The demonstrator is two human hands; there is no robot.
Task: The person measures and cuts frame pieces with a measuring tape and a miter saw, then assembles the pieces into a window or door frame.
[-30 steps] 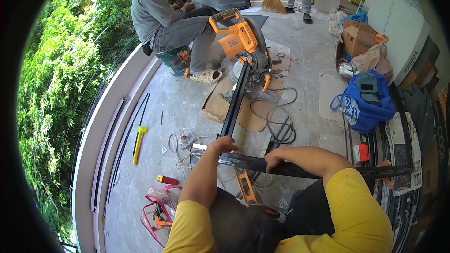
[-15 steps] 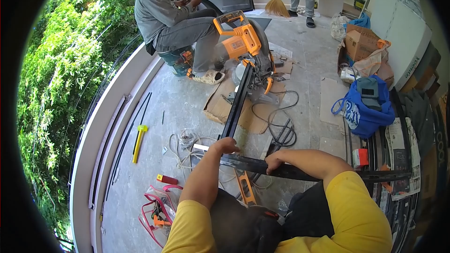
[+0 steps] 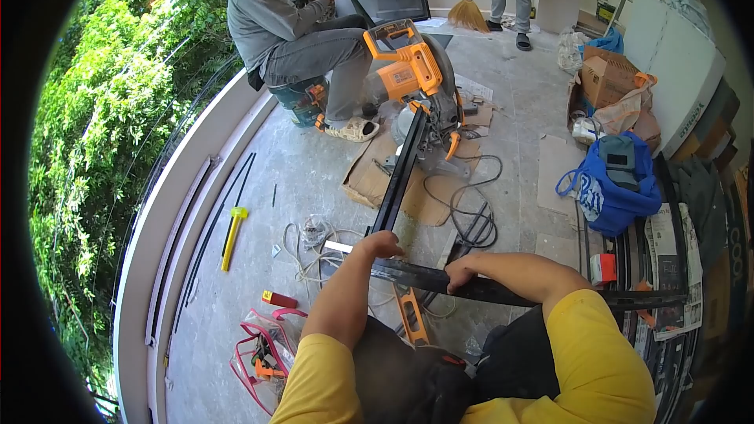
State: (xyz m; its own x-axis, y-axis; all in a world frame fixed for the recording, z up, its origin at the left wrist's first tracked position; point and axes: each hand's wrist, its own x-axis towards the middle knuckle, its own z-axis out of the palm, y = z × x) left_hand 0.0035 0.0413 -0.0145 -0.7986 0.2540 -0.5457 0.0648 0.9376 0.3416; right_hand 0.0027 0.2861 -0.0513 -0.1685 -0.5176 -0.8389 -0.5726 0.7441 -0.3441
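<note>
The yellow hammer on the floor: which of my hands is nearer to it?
Left. Your left hand is right of the yellow hammer in the picture; your right hand, at the black bar, is farther right.

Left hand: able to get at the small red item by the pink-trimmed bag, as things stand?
Probably yes: the small red item lies just outside the left forearm, nothing visible between. The left hand is at the black bar, so it would likely leave that first.
</note>
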